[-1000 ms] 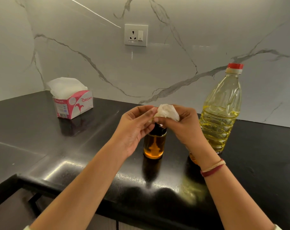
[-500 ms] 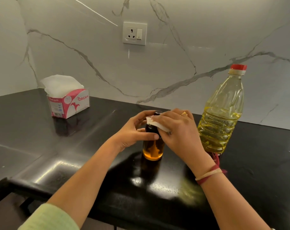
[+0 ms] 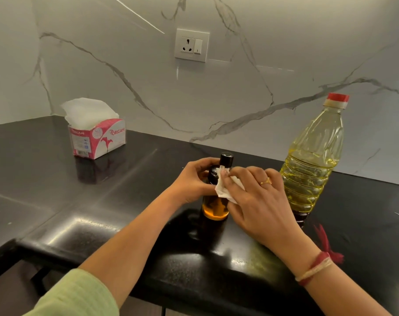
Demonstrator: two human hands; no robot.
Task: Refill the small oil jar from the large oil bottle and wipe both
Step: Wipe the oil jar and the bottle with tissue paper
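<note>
Head view: my left grip (image 3: 194,179) wraps the small oil jar (image 3: 215,209) on the surface (image 3: 102,201), my right grip (image 3: 257,197) pinching a tissue (image 3: 226,191) against it.

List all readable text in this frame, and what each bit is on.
"ORIGAMI": on the right-hand face of the tissue box, beside a red logo.
"ORIGAMI": again, smaller, on the box's left-hand face.
The round seal and fine print on the box are too small to read.
No text is visible on the large oil bottle, the small oil jar or the wall socket.
</note>
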